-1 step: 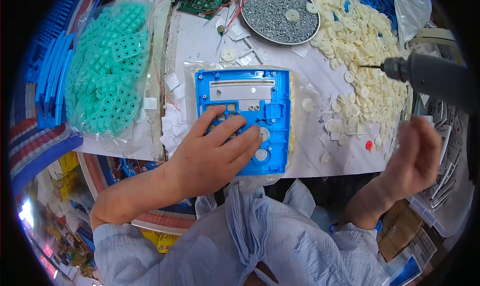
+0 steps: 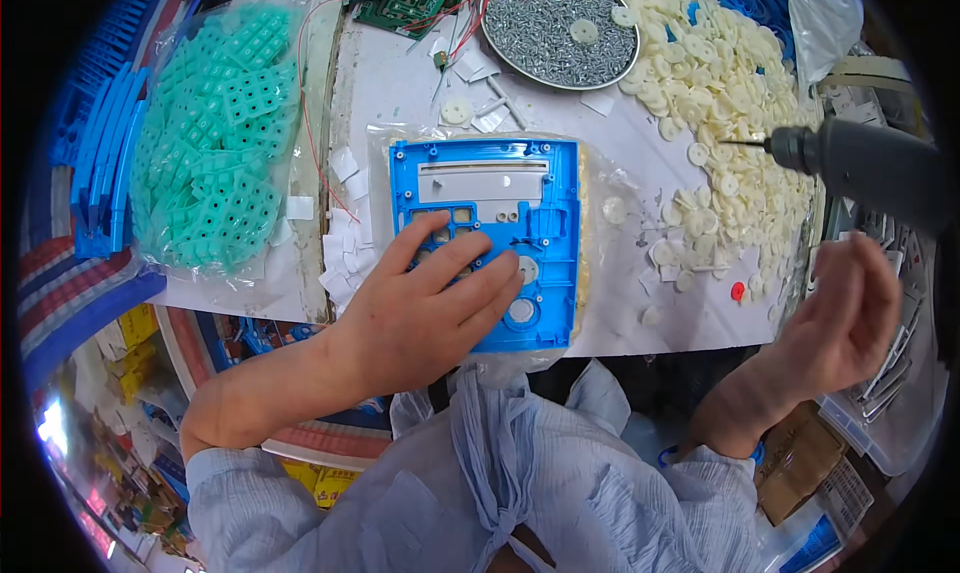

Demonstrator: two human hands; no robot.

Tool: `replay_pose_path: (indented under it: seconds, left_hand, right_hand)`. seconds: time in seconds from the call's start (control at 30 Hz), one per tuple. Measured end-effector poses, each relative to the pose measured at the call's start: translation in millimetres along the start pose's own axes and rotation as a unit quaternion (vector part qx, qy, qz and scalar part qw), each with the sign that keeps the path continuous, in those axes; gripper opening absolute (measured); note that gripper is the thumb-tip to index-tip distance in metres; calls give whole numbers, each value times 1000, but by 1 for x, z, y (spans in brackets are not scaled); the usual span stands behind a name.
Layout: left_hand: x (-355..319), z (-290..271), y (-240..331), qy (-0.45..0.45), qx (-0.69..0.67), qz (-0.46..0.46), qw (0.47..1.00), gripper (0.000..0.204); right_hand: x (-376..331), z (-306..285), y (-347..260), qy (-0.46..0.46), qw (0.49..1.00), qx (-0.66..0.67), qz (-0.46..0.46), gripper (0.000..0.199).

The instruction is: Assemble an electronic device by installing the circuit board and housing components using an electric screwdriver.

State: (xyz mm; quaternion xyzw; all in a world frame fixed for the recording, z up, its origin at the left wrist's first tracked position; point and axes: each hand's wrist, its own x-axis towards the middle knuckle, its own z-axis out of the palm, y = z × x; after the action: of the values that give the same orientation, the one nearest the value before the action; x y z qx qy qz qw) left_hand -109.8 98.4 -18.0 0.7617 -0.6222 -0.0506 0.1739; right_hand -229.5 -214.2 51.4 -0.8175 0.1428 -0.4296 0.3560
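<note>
Left hand lies flat, fingers spread, on the blue rectangular plastic housing; right hand is loosely curled, holding nothing.
The housing lies on the white table before the person; it may slide if pressure eases; the grey electric screwdriver hangs near, and its bit could scratch the white plastic discs.

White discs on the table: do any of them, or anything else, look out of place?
Yes. A few white discs lie inside the round tray of screws, away from the main disc pile. One small red piece sits alone at the pile's edge. The blue panel under the left hand lies flat and looks undamaged.
</note>
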Motion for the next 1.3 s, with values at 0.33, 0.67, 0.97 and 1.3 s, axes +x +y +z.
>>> replay_pose_path:
  seconds: [0.33,0.67,0.97,1.3]
  left_hand:
    - [1,2,0,-11,7,8,1000,49]
    - [2,1,8,-16,45,-13,999,50]
    - [3,0,17,-25,55,-28,998,47]
    - [7,-1,23,-42,47,-36,997,49]
  right_hand:
    - [64,33,-1,-67,971,192,-127,83]
    - [48,-2,15,-109,971,213,-4,67]
    - [39,1,9,-98,974,204,-19,63]
    - [29,16,-7,-94,983,157,-14,59]
